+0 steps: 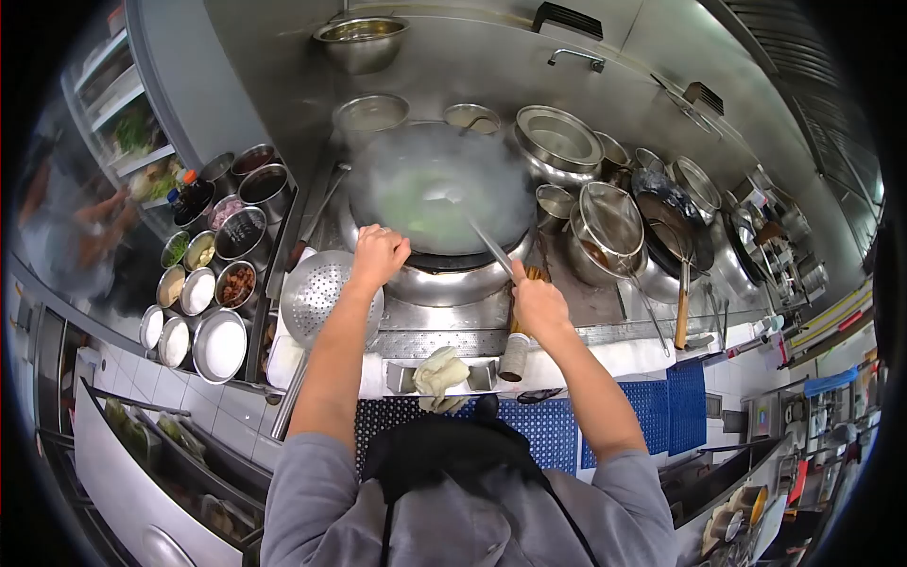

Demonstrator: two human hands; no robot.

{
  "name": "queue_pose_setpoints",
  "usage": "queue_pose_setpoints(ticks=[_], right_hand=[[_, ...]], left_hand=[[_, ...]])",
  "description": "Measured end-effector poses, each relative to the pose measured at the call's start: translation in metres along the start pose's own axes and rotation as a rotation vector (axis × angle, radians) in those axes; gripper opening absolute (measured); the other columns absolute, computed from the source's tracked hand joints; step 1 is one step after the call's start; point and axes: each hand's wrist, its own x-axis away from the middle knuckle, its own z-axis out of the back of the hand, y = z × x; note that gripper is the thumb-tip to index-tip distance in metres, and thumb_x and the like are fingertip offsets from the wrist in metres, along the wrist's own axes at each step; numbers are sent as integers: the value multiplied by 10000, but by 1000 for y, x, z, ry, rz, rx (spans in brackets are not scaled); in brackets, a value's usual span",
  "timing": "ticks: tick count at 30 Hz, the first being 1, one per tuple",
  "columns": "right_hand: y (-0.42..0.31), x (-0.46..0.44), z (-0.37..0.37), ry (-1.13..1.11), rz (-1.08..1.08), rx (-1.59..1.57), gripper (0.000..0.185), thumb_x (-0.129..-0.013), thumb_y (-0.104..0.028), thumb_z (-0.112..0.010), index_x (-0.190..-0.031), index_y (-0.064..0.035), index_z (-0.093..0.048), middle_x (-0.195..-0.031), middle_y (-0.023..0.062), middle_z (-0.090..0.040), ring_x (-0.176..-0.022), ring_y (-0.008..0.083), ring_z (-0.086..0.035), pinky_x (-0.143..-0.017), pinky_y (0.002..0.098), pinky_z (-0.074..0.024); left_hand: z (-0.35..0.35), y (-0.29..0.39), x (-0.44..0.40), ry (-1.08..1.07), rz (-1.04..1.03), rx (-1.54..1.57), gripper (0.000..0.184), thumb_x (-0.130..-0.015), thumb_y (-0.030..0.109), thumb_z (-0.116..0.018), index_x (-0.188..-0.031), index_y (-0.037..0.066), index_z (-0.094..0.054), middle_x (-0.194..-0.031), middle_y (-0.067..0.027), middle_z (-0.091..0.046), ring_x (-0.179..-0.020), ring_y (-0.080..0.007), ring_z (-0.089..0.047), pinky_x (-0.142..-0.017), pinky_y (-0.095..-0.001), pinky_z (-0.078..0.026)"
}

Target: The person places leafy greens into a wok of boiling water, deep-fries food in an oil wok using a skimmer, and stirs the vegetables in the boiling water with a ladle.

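Steam hangs over a large wok [491, 241] on the round burner in front of me, blurring the green food [420, 213] inside. My right hand [540, 307] is closed around a long metal ladle [487, 244], whose far end reaches into the wok and is hazy in the steam. At the wok's near-left rim, my left hand [380, 253] has its fingers curled closed; whatever they may grip is hidden. Below that forearm lies a perforated strainer [316, 293] with its handle toward me. A crumpled cloth [440, 373] sits on the stove's front edge.
Metal containers of ingredients, including a white-filled bowl [219, 346], stand at left. To the right are a pot with a mesh strainer [609, 222] and a dark wok [666, 203]. A metal bowl [362, 42] sits behind. A wood-handled brush [515, 354] lies by my right hand.
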Motion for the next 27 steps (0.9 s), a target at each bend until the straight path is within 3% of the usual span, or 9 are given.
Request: queue_pose_setpoints(ticks=[3,6,9,12,16,19,24,27], right_hand=[[17,24,10,8,0,15,621,-908,-93,-543,-1507,-41,-387,-868,224,-722,-817,391,-717,-770,496,-573],[24,47,25,-9,-69,-3,592,-927,-156,-574,-1496,-95,-422,-842,237,-711,-802,422,-702,-762,521,-558],[44,73,15,52,-77,-104,579,-932,-209,-612,-1483,-136,-451,-809,259,-691,-785,441,-684,-752,535,-539],[64,103,5,132,-70,-154,554,-931,-210,-629,-1462,-145,-485,-781,267,-674,-759,446,-669,-737,541,-523],[58,130,46,73,-119,-99,529,-937,-196,-623,-1448,-134,-500,-760,242,-677,-733,428,-668,-728,537,-519],[52,117,50,67,-112,-70,549,-915,-157,-649,-1445,-157,-508,-778,249,-682,-737,440,-669,-721,532,-514],[30,63,30,49,-129,-10,553,-938,-166,-589,-1472,-123,-455,-837,233,-706,-803,415,-696,-739,519,-543],[19,20,6,80,-133,-39,595,-913,-139,-593,-1482,-83,-425,-867,238,-713,-835,412,-706,-768,508,-556]], left_hand=[[0,0,3,37,-30,7,249,-827,179,-684,-644,20,-631,-698,-130,-608,-762,-341,-570,-786,-451,-442],[7,4,9,-24,2,5,165,-860,160,-688,-793,12,-656,-875,-152,-617,-882,-362,-559,-878,-468,-449],[11,11,27,77,-65,-31,196,-884,156,-681,-1001,6,-634,-1060,-168,-583,-1075,-387,-533,-999,-505,-424],[12,17,35,99,-28,25,275,-894,118,-663,-1132,4,-587,-1148,-187,-540,-1187,-417,-489,-1073,-521,-390],[4,13,34,105,4,1,281,-908,102,-636,-1166,0,-589,-1157,-193,-547,-1218,-419,-479,-1071,-516,-397],[1,15,35,92,4,-30,290,-915,104,-628,-1177,-10,-584,-1172,-196,-548,-1224,-419,-478,-1074,-513,-397],[4,16,39,54,28,-17,376,-920,111,-619,-1266,-22,-557,-1224,-205,-547,-1270,-422,-460,-1098,-504,-380],[8,18,43,21,36,-25,516,-910,70,-586,-1395,-48,-457,-1367,-252,-489,-1356,-458,-396,-1124,-514,-353]])
